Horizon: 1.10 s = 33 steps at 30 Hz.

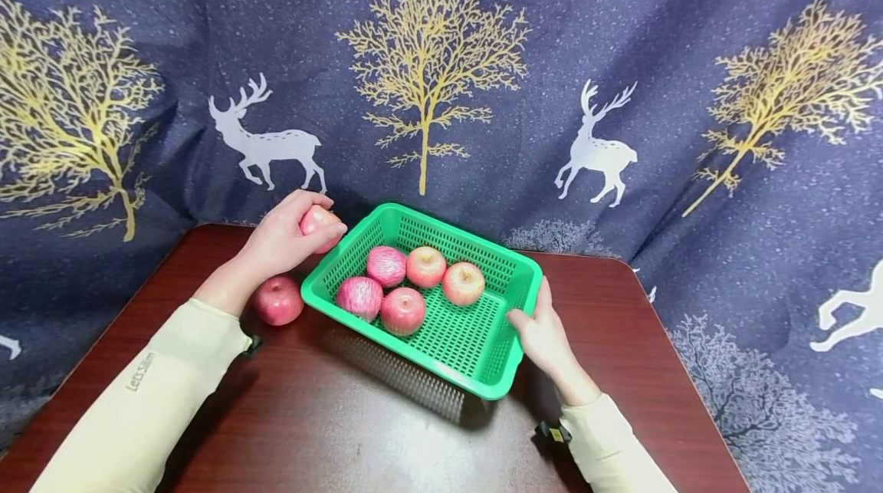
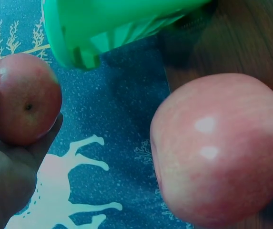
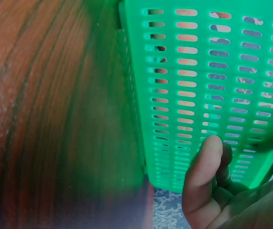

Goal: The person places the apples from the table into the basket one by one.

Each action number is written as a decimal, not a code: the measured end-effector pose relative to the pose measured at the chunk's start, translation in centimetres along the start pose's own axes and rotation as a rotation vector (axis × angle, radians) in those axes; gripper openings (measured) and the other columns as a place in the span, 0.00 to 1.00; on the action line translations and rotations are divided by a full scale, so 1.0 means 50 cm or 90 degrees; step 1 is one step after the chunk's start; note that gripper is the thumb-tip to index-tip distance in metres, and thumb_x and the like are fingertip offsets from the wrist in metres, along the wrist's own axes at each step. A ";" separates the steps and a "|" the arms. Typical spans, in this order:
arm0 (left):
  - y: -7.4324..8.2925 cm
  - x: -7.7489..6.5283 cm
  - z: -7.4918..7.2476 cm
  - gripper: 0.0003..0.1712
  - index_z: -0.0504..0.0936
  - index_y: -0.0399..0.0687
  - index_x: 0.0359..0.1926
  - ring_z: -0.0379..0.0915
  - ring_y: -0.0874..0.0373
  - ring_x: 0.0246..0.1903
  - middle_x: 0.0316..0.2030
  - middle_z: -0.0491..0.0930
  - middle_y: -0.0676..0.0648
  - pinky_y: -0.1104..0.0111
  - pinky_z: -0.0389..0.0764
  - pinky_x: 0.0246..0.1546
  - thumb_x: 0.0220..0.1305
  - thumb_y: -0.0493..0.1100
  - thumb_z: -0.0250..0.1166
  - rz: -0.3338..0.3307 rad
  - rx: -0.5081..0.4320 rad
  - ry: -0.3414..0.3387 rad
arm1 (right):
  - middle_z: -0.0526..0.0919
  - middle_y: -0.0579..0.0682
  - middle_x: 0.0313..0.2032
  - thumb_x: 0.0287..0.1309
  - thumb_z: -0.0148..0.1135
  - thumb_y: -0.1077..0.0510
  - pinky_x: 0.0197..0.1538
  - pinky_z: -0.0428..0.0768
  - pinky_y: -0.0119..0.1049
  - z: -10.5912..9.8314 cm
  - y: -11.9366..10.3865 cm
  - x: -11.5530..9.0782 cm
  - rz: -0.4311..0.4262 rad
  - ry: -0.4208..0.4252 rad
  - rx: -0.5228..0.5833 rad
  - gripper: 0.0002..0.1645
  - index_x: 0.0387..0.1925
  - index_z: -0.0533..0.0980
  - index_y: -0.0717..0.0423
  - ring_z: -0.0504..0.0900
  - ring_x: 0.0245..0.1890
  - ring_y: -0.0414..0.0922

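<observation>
My left hand (image 1: 279,238) holds a red apple (image 1: 316,223) beside the left end of a green plastic basket (image 1: 441,374). In the left wrist view that apple (image 2: 29,102) sits between thumb and fingers, its end turned to the camera. Another apple (image 1: 279,300) lies on the table under my left forearm, near the basket's left corner. On the right, my right hand (image 1: 546,336) grips the basket's right rim, thumb over the edge. The right wrist view shows curled fingers (image 3: 205,176) against the slotted side. Several red apples (image 1: 403,310) are gathered toward the basket's left half.
The dark wood table (image 1: 310,416) carries everything, and a slotted shadow falls in front of the basket. Behind the table hangs a blue cloth (image 1: 483,163) printed with deer and trees.
</observation>
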<state>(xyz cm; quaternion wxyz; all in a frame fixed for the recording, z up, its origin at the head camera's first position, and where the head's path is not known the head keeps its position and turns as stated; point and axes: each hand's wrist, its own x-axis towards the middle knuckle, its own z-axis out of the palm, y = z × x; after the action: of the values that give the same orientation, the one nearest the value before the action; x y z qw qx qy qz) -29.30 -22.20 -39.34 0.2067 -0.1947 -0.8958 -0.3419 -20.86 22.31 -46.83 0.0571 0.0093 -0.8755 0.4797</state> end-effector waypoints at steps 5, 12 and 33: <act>0.009 0.002 0.006 0.31 0.76 0.55 0.55 0.70 0.57 0.50 0.51 0.74 0.54 0.56 0.69 0.51 0.57 0.65 0.69 0.009 -0.008 -0.003 | 0.76 0.63 0.54 0.57 0.58 0.58 0.39 0.81 0.43 -0.001 -0.001 0.000 -0.002 -0.001 0.002 0.55 0.77 0.38 0.43 0.81 0.42 0.50; 0.020 0.002 0.015 0.30 0.76 0.58 0.55 0.70 0.58 0.49 0.51 0.74 0.55 0.56 0.69 0.50 0.57 0.65 0.68 0.021 -0.008 -0.010 | 0.74 0.62 0.57 0.58 0.58 0.55 0.42 0.80 0.43 -0.003 -0.006 -0.004 0.022 -0.006 -0.012 0.57 0.77 0.33 0.43 0.80 0.46 0.51; 0.053 -0.004 0.039 0.28 0.77 0.64 0.53 0.71 0.64 0.45 0.48 0.74 0.60 0.61 0.71 0.48 0.55 0.67 0.69 0.063 -0.047 -0.010 | 0.75 0.61 0.56 0.57 0.58 0.56 0.41 0.80 0.43 -0.002 -0.004 -0.001 0.011 -0.002 -0.014 0.57 0.78 0.35 0.43 0.80 0.45 0.50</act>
<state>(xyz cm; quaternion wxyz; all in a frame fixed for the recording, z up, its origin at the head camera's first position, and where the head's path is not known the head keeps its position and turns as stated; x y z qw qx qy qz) -28.28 -19.06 -39.36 0.2087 -0.2491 -0.8736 -0.3622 -20.77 22.29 -46.63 0.0518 0.0019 -0.8808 0.4707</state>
